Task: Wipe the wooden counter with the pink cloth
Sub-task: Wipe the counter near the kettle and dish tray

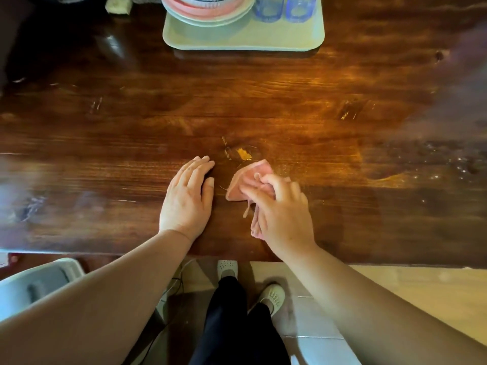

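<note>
Dark wooden counter [263, 101], tray [242, 40] with plates at far edge; near front edge, right hand [279, 209] bunched round pink cloth [250, 180], long axis toward yellow smear [243, 154] just beyond; left hand [188, 196] flat, fingers straight, beside cloth, holding nothing.

Warm, dim light; pale glare on the counter [448, 106] at right, edges bowed, hands slightly motion-blurred.

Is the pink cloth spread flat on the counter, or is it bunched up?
Bunched up: the right hand grips the pink cloth crumpled, with folds showing beyond its fingers.
</note>
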